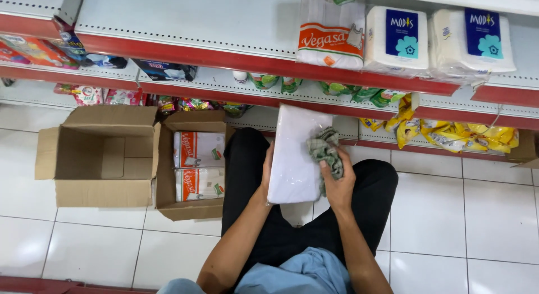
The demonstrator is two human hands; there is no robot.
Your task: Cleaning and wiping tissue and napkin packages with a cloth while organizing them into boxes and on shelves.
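Head view. The left hand (268, 170) clasps the left edge of a white plastic-wrapped pack (295, 156), held over the lap; the right hand (337, 184) closes its fingers on a grey-green cloth (327, 151) pressed against the pack's right side. Bare white floor tiles (466, 215) lie open to the right. To the left, an open carton (193, 165) holding two similar packs and an empty cardboard box (98, 159) sit side by side. Red-edged shelves (224, 58) close off the space ahead.
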